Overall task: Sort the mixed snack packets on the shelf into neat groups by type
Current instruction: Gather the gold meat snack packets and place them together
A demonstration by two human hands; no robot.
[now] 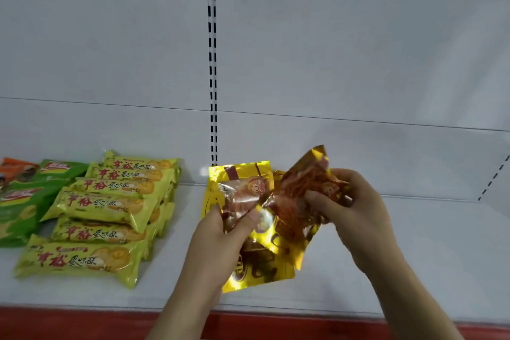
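A white shelf [414, 251] with a red front lip [82, 323] is running across the view, backed by a white panel with a slotted upright [212, 63]. Nearest, both forearms are reaching in over the lip. The left hand [220, 232] is pinching a gold foil packet [242, 193] between thumb and fingers, holding it up over the gold packets lying on the shelf [256, 270]. Just to its right, the right hand [350, 210] is gripping a second gold packet [306, 182], tilted, its corner touching the first. At near left, yellow-green biscuit packets [96, 204] are lying in a loosely overlapping stack, already gathered. Farther left, green packets [24, 201] and an orange one [16, 168] are sitting at the frame edge.

The step in hand appears to be gathering the gold packets into one group. The next move probably calls for laying both held packets flat on the gold pile, edges squared, well apart from the biscuit stack.
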